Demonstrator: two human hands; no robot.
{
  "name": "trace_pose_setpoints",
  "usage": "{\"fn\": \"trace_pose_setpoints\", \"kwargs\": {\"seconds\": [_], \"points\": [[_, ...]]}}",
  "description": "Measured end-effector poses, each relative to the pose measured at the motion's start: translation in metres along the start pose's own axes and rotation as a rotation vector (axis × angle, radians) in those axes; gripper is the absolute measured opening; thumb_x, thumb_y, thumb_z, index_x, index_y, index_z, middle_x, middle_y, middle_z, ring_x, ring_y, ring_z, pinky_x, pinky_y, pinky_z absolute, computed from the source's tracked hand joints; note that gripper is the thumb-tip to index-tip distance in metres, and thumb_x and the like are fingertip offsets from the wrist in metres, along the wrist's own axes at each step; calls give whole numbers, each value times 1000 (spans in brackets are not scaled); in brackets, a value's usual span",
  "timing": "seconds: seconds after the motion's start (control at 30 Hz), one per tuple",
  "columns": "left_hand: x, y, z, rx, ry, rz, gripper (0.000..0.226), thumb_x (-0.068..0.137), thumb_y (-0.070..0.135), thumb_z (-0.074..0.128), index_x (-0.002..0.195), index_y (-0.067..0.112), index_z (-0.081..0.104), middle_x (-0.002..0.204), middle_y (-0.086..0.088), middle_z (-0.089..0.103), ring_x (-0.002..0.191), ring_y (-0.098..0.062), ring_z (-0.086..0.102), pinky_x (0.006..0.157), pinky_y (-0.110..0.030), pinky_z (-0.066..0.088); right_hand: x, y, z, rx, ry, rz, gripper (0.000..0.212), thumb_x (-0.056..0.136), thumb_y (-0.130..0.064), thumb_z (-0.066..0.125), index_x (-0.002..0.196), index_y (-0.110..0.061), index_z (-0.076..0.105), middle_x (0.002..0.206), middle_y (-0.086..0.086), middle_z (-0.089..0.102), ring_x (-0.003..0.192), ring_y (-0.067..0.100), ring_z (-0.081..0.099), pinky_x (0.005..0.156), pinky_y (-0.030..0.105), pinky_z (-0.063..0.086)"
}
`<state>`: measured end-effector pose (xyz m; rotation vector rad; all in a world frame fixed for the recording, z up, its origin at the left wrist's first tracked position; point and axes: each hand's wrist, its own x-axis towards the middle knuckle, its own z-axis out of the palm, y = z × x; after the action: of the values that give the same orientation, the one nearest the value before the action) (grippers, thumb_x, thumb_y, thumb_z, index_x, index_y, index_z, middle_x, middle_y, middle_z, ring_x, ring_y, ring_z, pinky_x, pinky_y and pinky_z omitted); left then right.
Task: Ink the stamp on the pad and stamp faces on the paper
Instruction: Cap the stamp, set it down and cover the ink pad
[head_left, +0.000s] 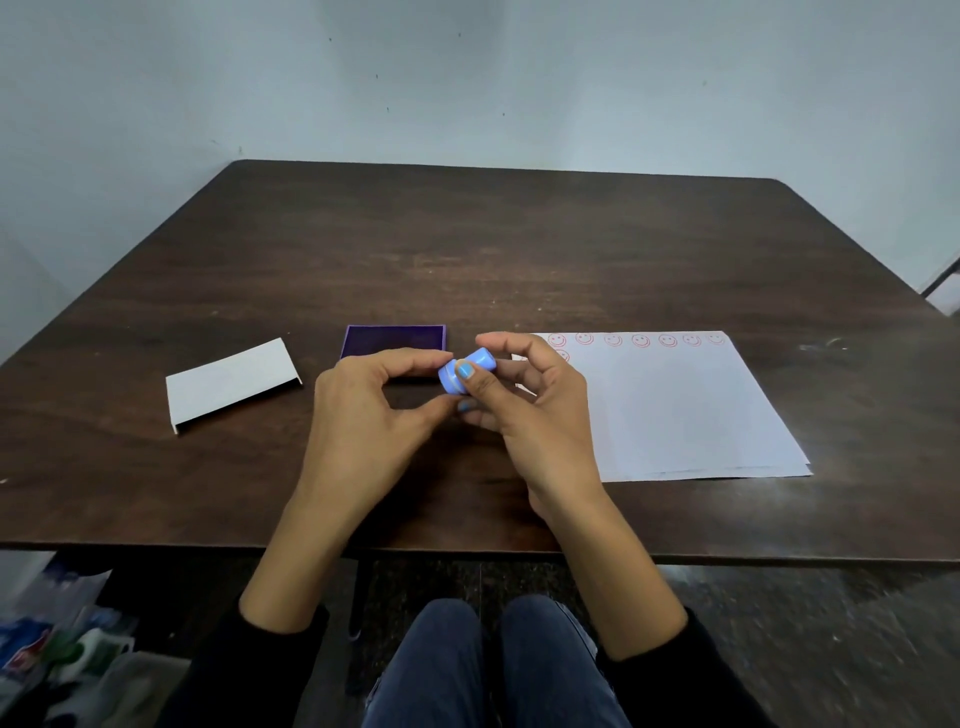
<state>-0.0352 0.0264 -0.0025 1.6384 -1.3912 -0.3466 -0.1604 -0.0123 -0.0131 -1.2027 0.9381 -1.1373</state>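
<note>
A small blue stamp (470, 368) is held on its side above the table, between both hands. My right hand (530, 410) grips its body with thumb and fingers. My left hand (369, 405) pinches its wider left end with thumb and forefinger. Just behind the hands lies the open purple ink pad (394, 340); my left hand hides its front edge. To the right, the white paper (675, 405) lies flat, with a row of several red smiley faces along its far edge and one more below at the left.
A white cardboard lid (231, 383) lies on the dark wooden table (493, 249) to the left of the pad. The table's near edge runs just below my wrists. Bags and clutter sit on the floor at the lower left.
</note>
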Motion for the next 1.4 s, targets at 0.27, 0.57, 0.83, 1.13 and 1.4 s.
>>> {"fn": "trace_pose_setpoints", "kwargs": {"seconds": [0.27, 0.57, 0.83, 1.13, 1.4], "points": [[2, -3, -6, -28, 37, -32, 33, 62, 23, 82, 94, 23, 74, 89, 12, 72, 86, 3, 65, 83, -18, 50, 4, -2, 3, -17, -40, 6, 21, 85, -5, 66, 95, -23, 68, 95, 8, 74, 85, 18, 72, 79, 37, 60], [1, -1, -2, 9, 66, -17, 35, 60, 26, 83, 94, 23, 74, 87, 16, 68, 86, 1, 64, 80, -9, 46, 9, -7, -1, -79, -66, -18, 24, 78, -1, 72, 89, -23, 70, 85, 7, 73, 80, 19, 73, 75, 34, 60], [5, 1, -4, 43, 4, -55, 41, 60, 29, 83, 99, 23, 73, 97, 9, 73, 94, 1, 64, 91, -21, 48, 16, -7, -3, -251, -62, -70, 21, 80, -8, 72, 93, -23, 66, 87, -1, 72, 83, 11, 70, 76, 22, 57], [8, -13, -17, 71, 112, -135, 36, 77, 15, 71, 112, 21, 66, 102, 7, 70, 93, -3, 62, 89, -19, 42, 21, 1, -9, -793, 13, -217, 29, 85, -1, 58, 108, -18, 63, 99, 3, 70, 92, 18, 63, 81, 24, 48], [9, -22, -28, 22, 178, -126, 32, 79, 15, 68, 110, 24, 66, 98, 9, 69, 92, -5, 64, 84, -25, 48, 17, -6, -4, -855, -15, -233, 37, 89, -9, 58, 123, -23, 55, 113, 2, 64, 97, 13, 55, 76, 15, 35]]}}
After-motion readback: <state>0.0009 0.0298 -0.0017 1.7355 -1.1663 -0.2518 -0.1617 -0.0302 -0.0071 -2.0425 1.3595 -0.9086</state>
